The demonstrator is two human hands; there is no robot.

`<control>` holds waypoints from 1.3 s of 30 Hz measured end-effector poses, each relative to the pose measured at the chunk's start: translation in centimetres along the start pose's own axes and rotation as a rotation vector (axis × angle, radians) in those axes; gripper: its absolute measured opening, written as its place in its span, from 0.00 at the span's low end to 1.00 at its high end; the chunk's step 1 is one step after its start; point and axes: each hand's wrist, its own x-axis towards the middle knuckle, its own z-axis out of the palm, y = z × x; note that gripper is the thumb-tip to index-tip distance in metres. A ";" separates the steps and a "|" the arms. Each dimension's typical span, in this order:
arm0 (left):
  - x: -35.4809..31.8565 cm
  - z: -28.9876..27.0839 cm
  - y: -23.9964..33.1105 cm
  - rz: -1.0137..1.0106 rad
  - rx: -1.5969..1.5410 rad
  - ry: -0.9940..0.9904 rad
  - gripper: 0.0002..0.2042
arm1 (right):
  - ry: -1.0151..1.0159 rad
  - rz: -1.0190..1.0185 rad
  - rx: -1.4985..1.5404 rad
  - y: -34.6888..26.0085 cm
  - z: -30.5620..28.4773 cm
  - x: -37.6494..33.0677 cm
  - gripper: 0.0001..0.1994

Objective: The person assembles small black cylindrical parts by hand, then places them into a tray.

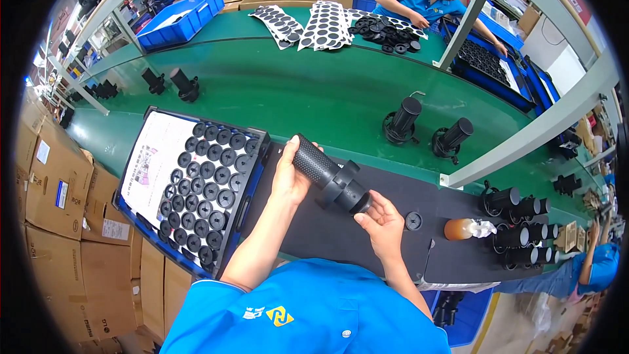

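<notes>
Across my body I hold a black cylindrical part with a textured barrel and a wider collar, tilted down to the right. My left hand is wrapped round its textured upper end. My right hand has its fingers closed on the narrower lower end; whether a small piece sits under those fingertips is hidden. A loose black round disc lies on the dark mat, just right of my right hand. To the left of my left arm is a tray holding rows of black discs and a white printed sheet.
Several black cylinders lie at the right by an amber spray bottle. More black parts stand on the green belt. A metal post rises at right. Across the belt, a co-worker reaches into a tray. Cartons stack left.
</notes>
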 end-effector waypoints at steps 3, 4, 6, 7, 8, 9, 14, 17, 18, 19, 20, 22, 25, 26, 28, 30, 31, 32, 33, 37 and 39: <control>0.1 -0.2 0.0 0.016 0.020 0.004 0.16 | 0.009 0.016 -0.019 0.2 0.1 0.0 0.29; 0.1 -0.4 -0.1 0.012 0.019 0.008 0.16 | 0.013 0.006 -0.026 0.3 0.1 0.0 0.30; 0.3 -0.7 -0.1 0.003 0.018 0.017 0.16 | 0.019 -0.013 -0.041 0.6 0.2 0.0 0.30; 0.3 -0.8 -0.2 -0.001 0.017 0.022 0.16 | 0.021 -0.023 -0.048 0.6 0.2 0.0 0.30; 0.4 -1.0 -0.2 0.000 0.016 0.023 0.16 | 0.020 -0.021 -0.049 0.7 0.2 0.0 0.30; 0.4 -1.1 -0.2 -0.001 0.014 0.023 0.16 | 0.019 -0.029 -0.054 0.8 0.2 0.0 0.30; 0.4 -1.5 -0.4 -0.003 0.016 0.023 0.16 | 0.017 -0.048 -0.089 1.1 0.1 0.0 0.31; 0.3 -1.6 -0.6 -0.003 0.036 0.022 0.16 | 0.028 -0.035 -0.159 1.2 0.0 0.0 0.31; 0.2 -1.6 -0.8 -0.001 0.036 0.024 0.16 | 0.026 -0.034 -0.158 1.2 0.0 0.0 0.31; 0.1 -1.5 -1.1 0.038 0.062 0.026 0.17 | 0.033 -0.046 -0.156 1.2 0.0 -0.1 0.31; 0.0 -1.4 -1.5 0.077 0.088 0.030 0.17 | 0.039 -0.057 -0.155 1.2 0.1 -0.1 0.31; -0.2 -1.5 -1.9 0.155 0.139 0.037 0.17 | 0.050 -0.079 -0.151 1.3 0.3 -0.1 0.31; -0.2 -2.0 -2.2 0.153 0.157 0.006 0.17 | 0.057 -0.060 -0.097 1.7 0.2 0.1 0.30; -0.2 -2.2 -2.2 0.155 0.166 -0.008 0.17 | 0.058 -0.050 -0.069 2.1 0.1 0.3 0.30; -0.2 -2.5 -2.1 0.150 0.181 -0.027 0.17 | 0.067 -0.044 -0.037 3.2 -0.4 0.7 0.29; -0.2 -2.4 -2.0 0.274 0.404 -0.056 0.17 | 0.061 0.056 -0.154 5.1 -1.3 1.4 0.28; -0.3 -2.4 -2.0 0.336 0.516 -0.072 0.18 | 0.059 0.107 -0.213 5.8 -1.8 1.5 0.27; -0.4 -2.3 -1.9 0.397 0.627 -0.089 0.18 | 0.058 0.159 -0.270 6.4 -2.4 1.4 0.26; -0.3 -1.3 -1.3 0.539 0.778 -0.086 0.20 | 0.074 0.153 -0.268 6.4 -3.0 1.8 0.26; -0.4 1.5 1.7 1.036 0.665 -0.244 0.22 | 0.155 0.219 -0.234 6.1 -5.0 0.2 0.24; 1.0 -5.2 -0.8 0.924 1.457 -0.147 0.20 | 0.189 0.235 -0.208 5.6 -5.9 -0.8 0.24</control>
